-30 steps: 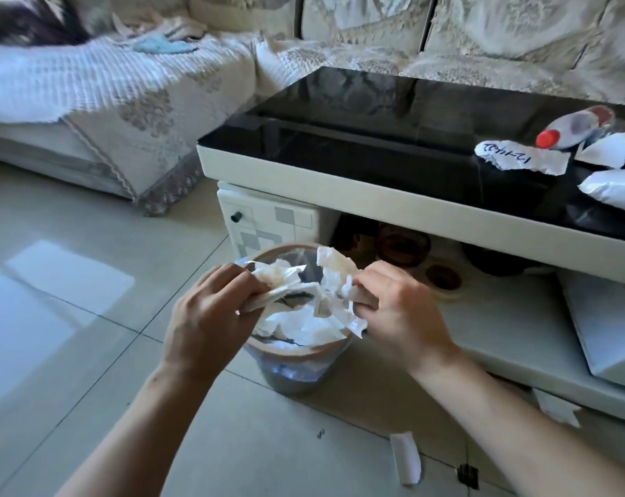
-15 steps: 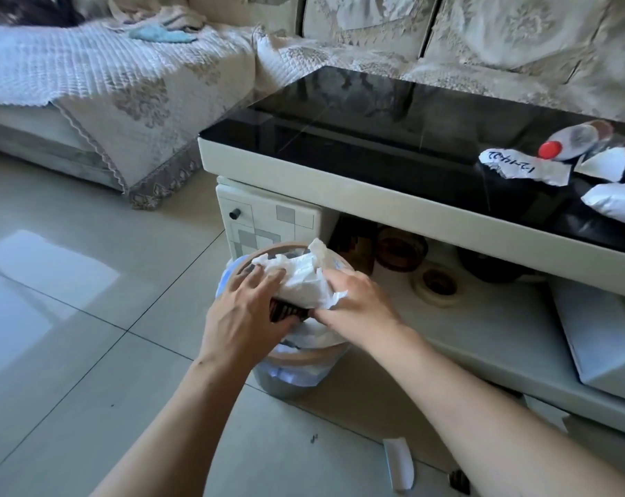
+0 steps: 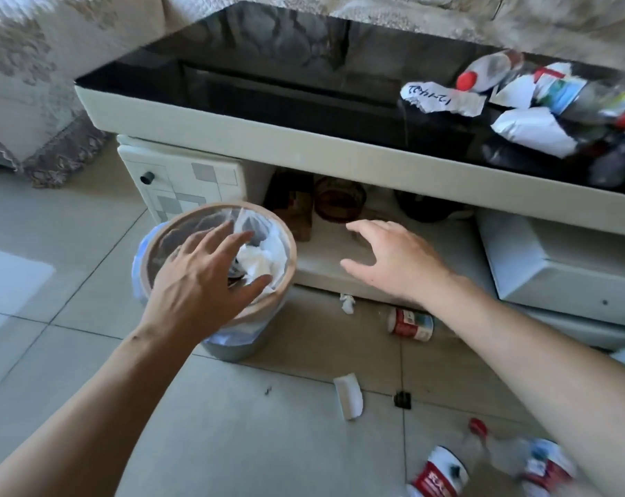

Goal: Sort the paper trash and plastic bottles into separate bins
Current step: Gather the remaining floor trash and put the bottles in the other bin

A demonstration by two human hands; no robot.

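left hand (image 3: 200, 281): spread flat with fingers splayed, palm down over the mouth of the lined waste bin (image 3: 284, 281), holding nothing.
right hand (image 3: 393, 261): open, fingers loosely extended toward the low shelf of the coffee table (image 3: 232, 127), empty; it hung just to the right of the bin, apart from it.
crumpled white paper (image 3: 264, 260): lay inside the bin, under and just beyond the left fingertips, reaching near the rim.
small paper scrap (image 3: 347, 303): sat on the floor tiles between the two hands, just below the right thumb.
torn paper strip (image 3: 348, 396): lay on the floor nearer the person, between the two forearms.
small plastic bottle (image 3: 409, 323): lay on its side with a red and white label, on the floor beneath the right wrist.
bottles by the right forearm (image 3: 440, 471): two or more lay on the floor, red-labelled and blurred; the count was unclear.
tabletop pile (image 3: 530, 127): white paper pieces, one with handwriting (image 3: 433, 96), and red-capped plastic bottles (image 3: 483, 71) lay on the black glass, well beyond and to the right of the right hand.
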